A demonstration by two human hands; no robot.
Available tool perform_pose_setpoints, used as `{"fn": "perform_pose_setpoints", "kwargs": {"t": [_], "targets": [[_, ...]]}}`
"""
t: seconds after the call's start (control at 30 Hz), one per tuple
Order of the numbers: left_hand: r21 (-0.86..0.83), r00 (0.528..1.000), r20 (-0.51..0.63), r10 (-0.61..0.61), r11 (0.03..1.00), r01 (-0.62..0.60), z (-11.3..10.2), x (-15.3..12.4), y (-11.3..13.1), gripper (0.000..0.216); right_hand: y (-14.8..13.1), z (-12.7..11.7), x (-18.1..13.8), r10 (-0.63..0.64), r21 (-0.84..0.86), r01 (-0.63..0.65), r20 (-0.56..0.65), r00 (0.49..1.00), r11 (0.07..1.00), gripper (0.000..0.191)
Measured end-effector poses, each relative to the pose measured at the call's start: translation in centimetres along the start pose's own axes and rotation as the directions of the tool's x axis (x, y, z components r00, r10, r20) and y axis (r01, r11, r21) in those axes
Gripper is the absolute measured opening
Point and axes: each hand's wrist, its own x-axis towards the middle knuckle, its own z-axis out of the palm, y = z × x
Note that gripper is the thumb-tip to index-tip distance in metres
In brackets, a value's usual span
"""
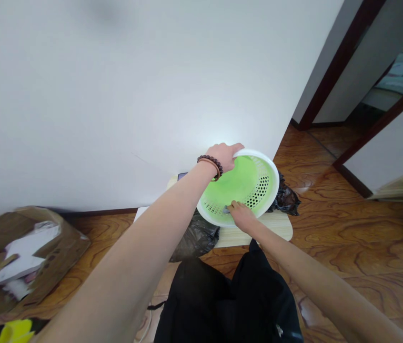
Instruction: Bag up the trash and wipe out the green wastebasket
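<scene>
A round green plastic basket with a white rim and perforated sides is tilted toward me above a small light wooden table. My left hand, with a beaded bracelet on the wrist, grips the basket's far rim. My right hand rests on the near rim, its fingers pinched on a small grey thing inside the basket that I cannot make out.
A black plastic bag lies under and beside the table, and more of it shows at the right. An open cardboard box with papers sits at the left on the wooden floor. A white wall is ahead, and a doorway opens at the right.
</scene>
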Motion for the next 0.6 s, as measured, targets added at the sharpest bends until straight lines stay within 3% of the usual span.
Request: {"fn": "perform_pose_setpoints", "kwargs": {"t": [0.1,0.17,0.3,0.43,0.6], "targets": [[0.010,1.000,-0.004,0.003,1.000,-0.003,0.0,0.0,0.0,0.044,2.6,-0.6,-0.5,0.047,-0.141,-0.053,-0.048,0.998,0.989,0.029],[0.009,1.000,-0.012,0.008,1.000,-0.007,0.0,0.0,0.0,0.043,3.2,-0.5,-0.5,0.133,-0.149,-0.143,-0.075,0.988,0.979,0.029],[-0.010,1.000,-0.003,0.008,1.000,-0.008,-0.3,-0.1,0.4,0.042,0.5,0.6,0.3,0.236,0.030,-0.237,0.022,0.971,0.971,0.030],[-0.014,1.000,0.015,-0.010,1.000,0.010,-0.5,-0.2,0.6,0.040,-2.6,1.3,0.6,0.145,0.203,-0.148,0.029,0.989,0.968,0.030],[-0.014,1.000,0.024,-0.016,1.000,0.017,-0.6,-0.2,0.5,0.040,-0.5,0.1,0.0,0.009,-0.001,-0.009,0.042,0.999,1.000,0.029]]}}
